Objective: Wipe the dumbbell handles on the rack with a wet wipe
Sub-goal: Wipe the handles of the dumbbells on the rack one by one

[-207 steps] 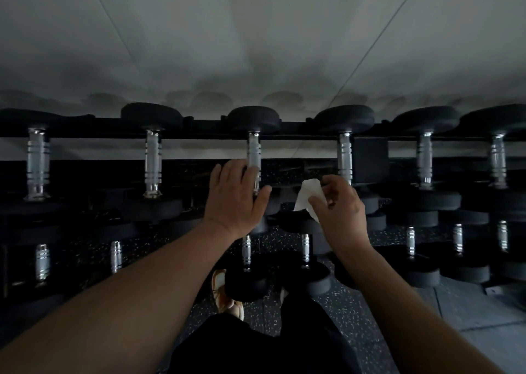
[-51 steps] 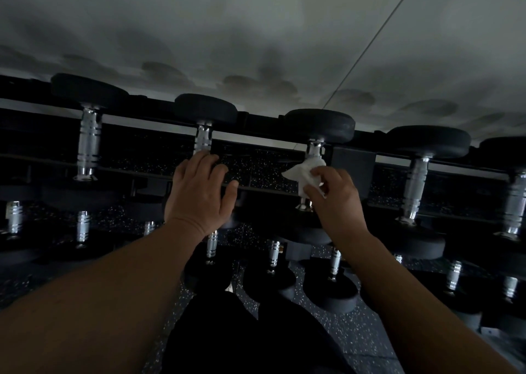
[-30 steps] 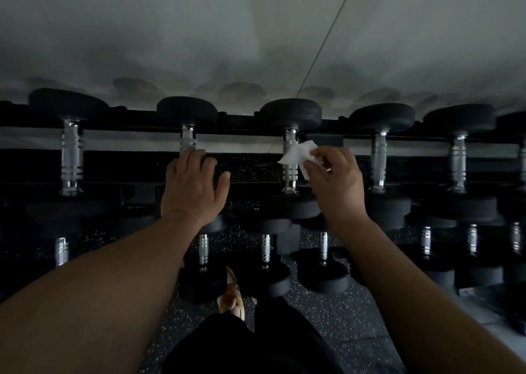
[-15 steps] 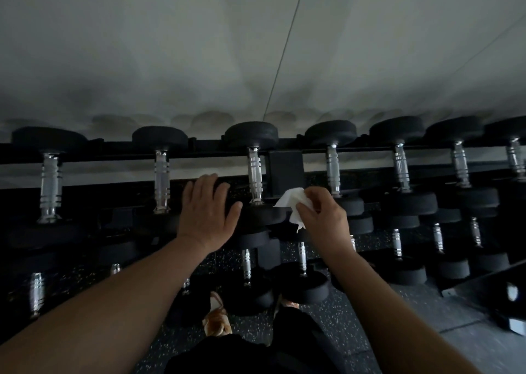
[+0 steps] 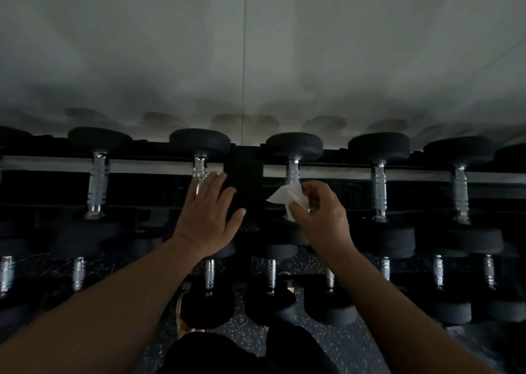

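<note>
A dark rack (image 5: 242, 174) carries rows of black dumbbells with chrome handles. My right hand (image 5: 318, 217) pinches a crumpled white wet wipe (image 5: 289, 198) against the lower part of a top-row chrome handle (image 5: 293, 171). My left hand (image 5: 207, 217) is flat, fingers straight and spread, over the near black head of the neighbouring dumbbell, whose handle (image 5: 199, 168) shows above my fingertips. Other top-row handles stand to the left (image 5: 96, 186) and right (image 5: 380, 191).
A pale wall rises behind the rack. Lower tiers hold several more dumbbells (image 5: 209, 305). Speckled dark floor (image 5: 250, 342) lies below, with my dark trousers and a shoe (image 5: 179, 311) visible between my arms.
The view has shifted right along the rack. My right hand has lifted the wipe from below onto the handle right of the rack's centre post. My left hand has moved along with it.
</note>
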`<state>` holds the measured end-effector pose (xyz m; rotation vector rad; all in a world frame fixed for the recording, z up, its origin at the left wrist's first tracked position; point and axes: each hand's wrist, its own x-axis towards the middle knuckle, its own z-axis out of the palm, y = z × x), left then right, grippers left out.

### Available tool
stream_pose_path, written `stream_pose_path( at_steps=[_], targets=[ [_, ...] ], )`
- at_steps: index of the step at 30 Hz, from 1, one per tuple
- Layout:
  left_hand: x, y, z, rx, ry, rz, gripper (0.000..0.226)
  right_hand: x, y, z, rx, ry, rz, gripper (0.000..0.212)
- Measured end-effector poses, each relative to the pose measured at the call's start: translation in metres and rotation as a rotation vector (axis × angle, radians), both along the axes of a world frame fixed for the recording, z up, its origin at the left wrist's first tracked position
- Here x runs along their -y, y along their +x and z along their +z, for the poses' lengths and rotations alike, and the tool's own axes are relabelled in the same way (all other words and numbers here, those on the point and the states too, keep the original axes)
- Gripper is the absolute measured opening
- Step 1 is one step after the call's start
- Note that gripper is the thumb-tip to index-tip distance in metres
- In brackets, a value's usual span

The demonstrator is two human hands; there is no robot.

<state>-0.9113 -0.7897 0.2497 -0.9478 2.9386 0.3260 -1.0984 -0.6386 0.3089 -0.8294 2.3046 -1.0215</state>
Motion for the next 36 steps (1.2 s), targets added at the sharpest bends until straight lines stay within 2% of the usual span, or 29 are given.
stream_pose_path(
  at_steps=[4, 11, 17, 22, 26, 32, 36],
  targets=[
    [-0.005, -0.011, -0.005, 0.107, -0.037, 0.051, 0.066, 0.004, -0.036, -0.018, -0.023, 0.041, 0.098, 0.033],
    [-0.002, -0.017, -0.010, 0.237, -0.058, 0.130, 0.070, 0.027, -0.051, -0.047, -0.013, 0.021, 0.096, 0.042],
    [-0.002, -0.020, -0.011, 0.250, -0.061, 0.144, 0.071, 0.054, -0.048, -0.058, -0.011, -0.006, 0.053, 0.038],
    [-0.001, -0.019, -0.009, 0.267, -0.051, 0.140, 0.069, 0.061, -0.044, -0.059, -0.161, -0.099, 0.071, 0.022],
    [-0.001, -0.018, -0.009, 0.266, -0.046, 0.138, 0.068, 0.054, -0.041, -0.070, -0.089, -0.052, 0.035, 0.033],
    [-0.001, -0.019, -0.009, 0.256, -0.033, 0.151, 0.067, 0.034, -0.039, -0.070, -0.041, -0.001, 0.057, 0.033],
    [-0.001, -0.018, -0.010, 0.260, -0.028, 0.157, 0.067, 0.041, -0.041, -0.066, -0.084, -0.021, 0.055, 0.034]
  ],
)
